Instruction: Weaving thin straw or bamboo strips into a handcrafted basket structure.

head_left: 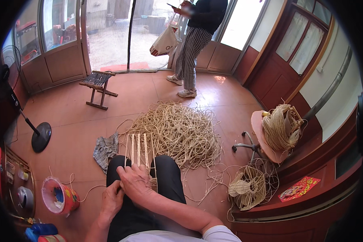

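Observation:
A pale woven piece with long parallel strands (139, 145) rests upright between my knees (165, 167), over my dark trousers. My right hand (135, 181) lies across its lower part with curled fingers, gripping it at the left side. My left hand (113, 197) is closed just below and left of my right hand, its fingertips touching near the piece; what it pinches is hidden. A large heap of tan cord (175, 131) lies on the floor just beyond the piece, beside a crumpled plaid cloth (105, 151).
A person (197, 36) stands near the glass doors holding a phone and bag. Around me are a folding stool (97, 90), fan (40, 137), red bucket (62, 195), low cabinet (16, 181), swivel chair with coiled cord (282, 129), and woven wire form (248, 187).

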The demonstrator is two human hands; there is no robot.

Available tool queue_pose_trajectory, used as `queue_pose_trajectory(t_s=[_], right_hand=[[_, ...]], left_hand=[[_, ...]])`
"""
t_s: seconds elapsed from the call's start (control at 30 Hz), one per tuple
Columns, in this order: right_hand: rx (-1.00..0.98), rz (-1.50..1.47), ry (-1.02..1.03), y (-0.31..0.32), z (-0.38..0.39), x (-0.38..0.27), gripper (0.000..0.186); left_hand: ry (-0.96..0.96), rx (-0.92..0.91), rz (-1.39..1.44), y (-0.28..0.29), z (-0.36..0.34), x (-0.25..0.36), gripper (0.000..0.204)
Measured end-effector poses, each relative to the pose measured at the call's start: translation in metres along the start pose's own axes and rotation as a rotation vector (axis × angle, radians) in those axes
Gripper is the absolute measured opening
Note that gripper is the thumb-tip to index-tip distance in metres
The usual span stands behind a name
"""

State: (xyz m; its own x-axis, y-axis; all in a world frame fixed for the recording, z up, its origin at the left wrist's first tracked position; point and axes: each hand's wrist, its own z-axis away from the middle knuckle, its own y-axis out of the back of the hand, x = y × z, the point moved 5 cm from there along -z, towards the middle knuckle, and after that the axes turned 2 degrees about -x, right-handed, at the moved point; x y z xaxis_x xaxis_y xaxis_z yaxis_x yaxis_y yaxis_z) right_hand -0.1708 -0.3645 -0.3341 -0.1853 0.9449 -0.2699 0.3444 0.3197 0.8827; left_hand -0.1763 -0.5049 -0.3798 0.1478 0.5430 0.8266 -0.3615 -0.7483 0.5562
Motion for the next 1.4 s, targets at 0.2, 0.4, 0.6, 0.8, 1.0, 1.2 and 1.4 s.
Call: queue_pose_trajectory(t_s=[0.2, 0.4, 0.6, 0.8, 1.0, 1.2, 1.4], right_hand=[[0.011, 0.010, 0.004, 0.002, 0.002, 0.001, 0.029], [0.028, -0.073, 0.007, 0.006, 0.006, 0.003, 0.028], [0.046, -0.089, 0.019, 0.012, 0.009, 0.004, 0.026], [0.056, -0.099, 0.017, 0.011, 0.010, 0.003, 0.023], [0.067, -0.106, 0.019, 0.014, 0.011, 0.004, 0.030], [0.054, -0.120, 0.027, 0.013, 0.010, 0.003, 0.029], [0.065, -0.106, 0.043, 0.013, 0.011, 0.002, 0.029]], left_hand=[[-0.206, 0.009, -0.081, -0.001, 0.000, 0.003, 0.008], [-0.133, -0.005, -0.024, -0.005, -0.020, 0.001, 0.013], [-0.394, -0.084, -0.026, -0.008, -0.039, 0.002, 0.024], [-0.551, -0.038, -0.463, -0.001, -0.044, 0.006, 0.022], [-0.246, -0.355, -0.113, -0.008, -0.059, -0.013, 0.019], [-0.319, -0.536, -0.040, -0.012, -0.073, -0.027, 0.027], [-0.572, -0.461, -0.029, -0.001, -0.077, -0.014, 0.025]])
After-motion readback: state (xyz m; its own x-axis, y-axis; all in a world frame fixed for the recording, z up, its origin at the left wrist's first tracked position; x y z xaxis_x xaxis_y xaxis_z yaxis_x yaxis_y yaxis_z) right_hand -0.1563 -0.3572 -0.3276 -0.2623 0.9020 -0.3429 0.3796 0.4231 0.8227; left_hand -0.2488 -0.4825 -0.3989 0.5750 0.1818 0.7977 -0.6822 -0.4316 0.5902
